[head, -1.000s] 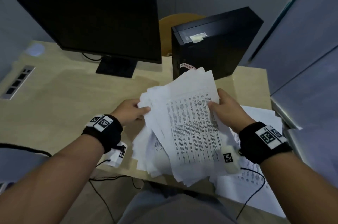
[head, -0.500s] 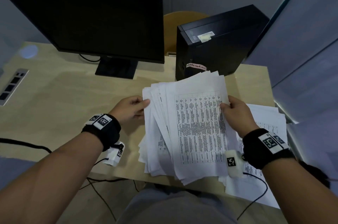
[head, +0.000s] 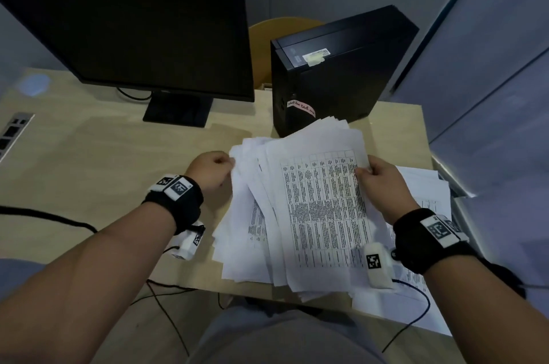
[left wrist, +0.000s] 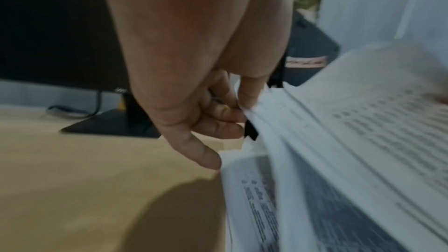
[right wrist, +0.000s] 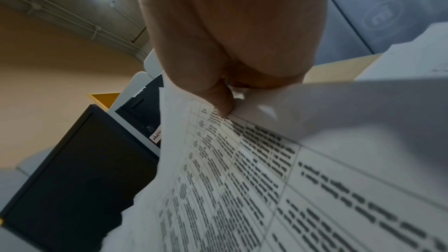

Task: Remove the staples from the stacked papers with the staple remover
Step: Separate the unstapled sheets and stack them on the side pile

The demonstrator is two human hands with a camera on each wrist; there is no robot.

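Left hand: the left hand sits at the 9 o'clock edge of the stack, thumb and curled fingers pinching the sheet edges; a small dark piece shows between fingers and paper in the left wrist view, and I cannot tell what it is.
Right hand: the right hand is at the 3 o'clock edge, thumb on top of the printed sheet and fingers beneath, pinching the pile.
Stacked papers: the stacked papers are a fanned, uneven pile of printed sheets held between both hands, over the near right part of the desk; whether the underside rests on the desk is not clear.
Loose sheets: more loose sheets lie flat on the desk at 3 o'clock of the pile, under the right wrist.
Staple remover: none plainly visible in any view; no staples can be made out either.
Surroundings: a dark monitor stands at 11 o'clock, a black computer case at 12 o'clock just behind the pile.
Handling: the pile looks light but floppy and slippery sheet on sheet; the fanned edges suggest it would slide apart if tilted.
Where to hold: probably best gripped at opposite long edges with thumbs on top, or squared flat on the desk, then held down close to a stapled corner.
Step in hand: likely gathering or aligning the pile before looking for staples.
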